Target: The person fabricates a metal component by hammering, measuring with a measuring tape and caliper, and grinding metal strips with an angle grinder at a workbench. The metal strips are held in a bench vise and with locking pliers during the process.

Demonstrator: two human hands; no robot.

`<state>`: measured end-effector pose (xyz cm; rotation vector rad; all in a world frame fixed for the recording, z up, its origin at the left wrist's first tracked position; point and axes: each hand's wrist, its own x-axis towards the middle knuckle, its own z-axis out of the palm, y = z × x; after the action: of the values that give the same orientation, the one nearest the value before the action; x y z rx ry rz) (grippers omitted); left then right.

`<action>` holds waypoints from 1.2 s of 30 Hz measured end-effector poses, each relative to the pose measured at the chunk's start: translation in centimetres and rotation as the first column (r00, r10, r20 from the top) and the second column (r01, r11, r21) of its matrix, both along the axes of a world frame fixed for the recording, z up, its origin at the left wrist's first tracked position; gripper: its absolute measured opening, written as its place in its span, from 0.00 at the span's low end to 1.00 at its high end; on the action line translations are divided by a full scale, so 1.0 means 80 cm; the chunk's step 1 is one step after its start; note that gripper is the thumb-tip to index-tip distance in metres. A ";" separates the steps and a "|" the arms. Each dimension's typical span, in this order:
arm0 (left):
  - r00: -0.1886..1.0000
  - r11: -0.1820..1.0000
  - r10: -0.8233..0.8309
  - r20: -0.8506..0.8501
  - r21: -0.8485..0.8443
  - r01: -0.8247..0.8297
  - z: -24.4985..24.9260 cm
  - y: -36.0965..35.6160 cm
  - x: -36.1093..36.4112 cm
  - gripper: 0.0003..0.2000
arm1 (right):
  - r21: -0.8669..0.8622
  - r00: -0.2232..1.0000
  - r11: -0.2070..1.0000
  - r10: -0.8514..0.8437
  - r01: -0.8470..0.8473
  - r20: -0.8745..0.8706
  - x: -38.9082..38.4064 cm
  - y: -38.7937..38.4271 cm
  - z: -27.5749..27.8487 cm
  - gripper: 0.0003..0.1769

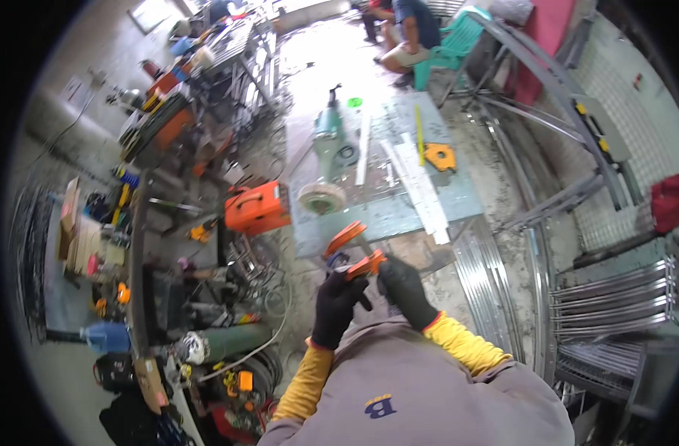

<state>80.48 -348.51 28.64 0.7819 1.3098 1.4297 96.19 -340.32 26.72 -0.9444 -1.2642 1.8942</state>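
An orange clamp-like tool point(366, 264) with a grey bar is held in front of my body, near the front edge of the metal-topped table point(458, 195). My left hand point(338, 303), in a black glove, is closed on its left side. On the other side, my right hand point(405, 288), also gloved in black, grips it by the orange part. Beyond the tool, a green grinder point(328, 130) stands on the table with its round disc point(322, 198) toward me. White strips point(421, 195), a yellow strip point(420, 134) and a yellow-orange tool point(440, 157) lie to the right.
An orange case point(258, 207) stands left of the table. Metal bars point(482, 279) lie on the floor at right, near stacked metal frames point(614, 301). A green cylinder point(232, 345) and hose are at lower left. Two people point(416, 30) sit beyond, beside a green chair point(455, 46).
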 end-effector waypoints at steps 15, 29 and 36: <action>0.988 0.987 0.149 0.046 -0.060 -0.147 -0.009 -0.023 -0.004 0.13 | -0.004 0.980 0.985 0.169 -0.171 -0.106 -0.019 -0.017 0.036 0.31; 0.945 0.946 0.323 0.046 -0.039 -0.321 -0.011 -0.025 -0.019 0.13 | -0.048 0.969 0.973 0.217 -0.224 -0.119 -0.018 -0.013 -0.003 0.21; 0.897 0.991 0.136 -0.420 0.046 -0.129 0.015 -0.023 -0.031 0.12 | -0.223 0.924 0.898 0.378 -0.381 -0.058 -0.001 0.006 -0.020 0.16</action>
<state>78.04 -350.32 29.87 1.0738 1.7097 1.4262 96.08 -339.85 25.16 -0.8402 -1.3134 2.3900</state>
